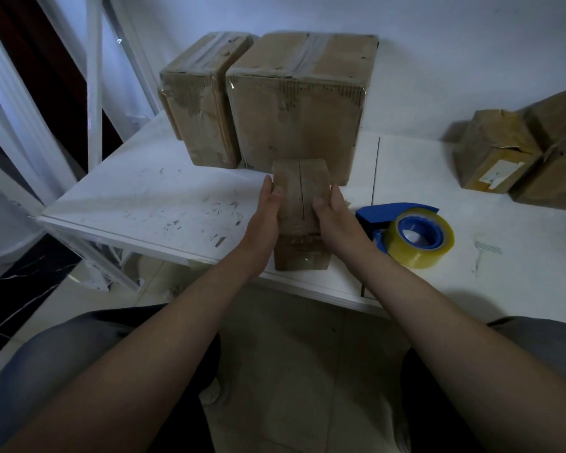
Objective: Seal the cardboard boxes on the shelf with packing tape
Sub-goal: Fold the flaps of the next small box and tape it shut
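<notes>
Head view is looking down over a white table [138, 197] where a small box [299, 188] is sitting at the near edge, just in front of a larger box [298, 103]. The left hand [265, 210] is gripping the small box on its left side, fingers lying along the side wall and the thumb resting on the top. The right hand [334, 217] is gripping the right side in the same way, its thumb pressing on the right top flap. The seam between the two top flaps is showing as a dark line running away from the person, between the two thumbs. A blue tape dispenser [392, 212] is lying on the table just to the right of the right hand, with its roll of yellowish packing tape [419, 238] facing the camera and no hand touching it. A tall narrow box [200, 109] is standing against the left side of the larger box, both carrying glossy tape along their tops. Two more boxes [497, 148] are sitting together well apart at the far right of the table. The person's knees are showing below the table edge.
</notes>
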A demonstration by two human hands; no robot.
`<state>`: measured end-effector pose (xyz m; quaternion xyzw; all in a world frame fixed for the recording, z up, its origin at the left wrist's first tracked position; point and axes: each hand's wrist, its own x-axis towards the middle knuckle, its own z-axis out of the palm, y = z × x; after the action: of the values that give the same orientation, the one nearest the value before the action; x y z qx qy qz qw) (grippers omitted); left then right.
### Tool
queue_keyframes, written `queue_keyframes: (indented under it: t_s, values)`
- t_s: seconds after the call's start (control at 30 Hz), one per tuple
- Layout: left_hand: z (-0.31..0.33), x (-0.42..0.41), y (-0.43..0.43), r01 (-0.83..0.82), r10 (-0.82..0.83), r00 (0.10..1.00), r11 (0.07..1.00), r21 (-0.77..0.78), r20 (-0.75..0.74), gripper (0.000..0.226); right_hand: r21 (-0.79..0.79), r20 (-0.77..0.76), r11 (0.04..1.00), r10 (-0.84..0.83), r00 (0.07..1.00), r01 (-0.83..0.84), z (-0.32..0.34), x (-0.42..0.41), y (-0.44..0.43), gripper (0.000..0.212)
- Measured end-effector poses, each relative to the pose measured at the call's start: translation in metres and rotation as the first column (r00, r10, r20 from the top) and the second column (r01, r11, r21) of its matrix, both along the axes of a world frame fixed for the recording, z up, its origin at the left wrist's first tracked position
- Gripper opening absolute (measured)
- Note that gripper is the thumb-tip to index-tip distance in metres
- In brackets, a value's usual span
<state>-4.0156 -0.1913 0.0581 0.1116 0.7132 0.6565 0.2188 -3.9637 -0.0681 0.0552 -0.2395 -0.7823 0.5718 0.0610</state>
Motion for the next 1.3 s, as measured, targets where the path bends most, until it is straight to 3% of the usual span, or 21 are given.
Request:
queue_keyframes:
  t_s: [0.1, 0.23, 0.37, 0.43, 0.5, 0.63, 0.73, 0.8, 0.9, 1.0, 1.07, 1.2, 1.3]
  values:
    - [-0.011, 0.001, 0.001, -0.057, 0.052, 0.993, 0.997, 0.047, 0.11, 0.069, -0.186, 0.003, 0.979, -0.083, 0.997, 0.082, 0.001, 0.0, -0.002, 0.068]
    - [-0.011, 0.002, 0.005, -0.071, 0.067, 0.991, 0.997, 0.027, 0.118, 0.066, -0.449, -0.019, 0.886, -0.137, 0.99, 0.114, -0.001, 0.002, -0.002, 0.068]
    - [-0.008, 0.002, 0.002, -0.041, 0.04, 0.995, 0.999, 0.006, 0.095, 0.065, -0.534, -0.002, 0.841, -0.099, 0.995, 0.083, -0.012, 0.013, -0.003, 0.079]
    - [-0.001, 0.005, -0.001, -0.007, 0.008, 0.999, 1.0, -0.006, 0.049, 0.062, -0.479, 0.028, 0.875, -0.06, 0.998, 0.066, -0.006, 0.02, -0.005, 0.099]
    - [0.007, 0.007, -0.005, 0.01, -0.011, 0.999, 0.999, -0.045, -0.035, 0.059, -0.36, -0.051, 0.931, 0.039, 0.998, -0.055, -0.011, 0.029, 0.004, 0.107]
    - [0.014, -0.008, -0.018, 0.015, -0.122, 0.906, 0.966, -0.257, -0.405, 0.058, 0.061, -0.11, 0.993, 0.112, 0.988, -0.106, 0.016, 0.032, 0.014, 0.076]
    - [0.019, -0.016, -0.02, 0.073, -0.361, 0.709, 0.892, -0.447, -0.606, 0.057, 0.348, -0.211, 0.897, 0.36, 0.909, -0.274, 0.028, 0.032, 0.02, 0.049]
    - [0.016, -0.016, -0.017, 0.13, -0.515, 0.578, 0.824, -0.551, -0.633, 0.062, 0.462, -0.222, 0.83, 0.451, 0.865, -0.314, 0.022, 0.025, 0.021, 0.042]
    - [0.007, -0.017, -0.016, 0.086, -0.595, 0.507, 0.755, -0.651, -0.624, 0.073, 0.579, -0.139, 0.764, 0.435, 0.89, -0.283, 0.002, 0.016, 0.025, 0.063]
    - [0.008, -0.019, -0.019, 0.078, -0.657, 0.44, 0.707, -0.703, -0.612, 0.089, 0.714, -0.058, 0.63, 0.487, 0.871, -0.305, -0.003, 0.015, 0.032, 0.083]
    - [0.006, -0.023, -0.021, 0.111, -0.687, 0.426, 0.686, -0.719, -0.589, 0.099, 0.771, -0.013, 0.552, 0.511, 0.86, -0.316, -0.001, 0.015, 0.036, 0.093]
    - [-0.002, -0.031, -0.022, 0.15, -0.682, 0.425, 0.701, -0.697, -0.595, 0.1, 0.841, 0.062, 0.43, 0.527, 0.848, -0.328, -0.001, 0.016, 0.04, 0.107]
    - [-0.002, -0.032, -0.024, 0.164, -0.669, 0.443, 0.715, -0.68, -0.597, 0.101, 0.827, 0.055, 0.449, 0.536, 0.843, -0.34, 0.001, 0.019, 0.042, 0.11]
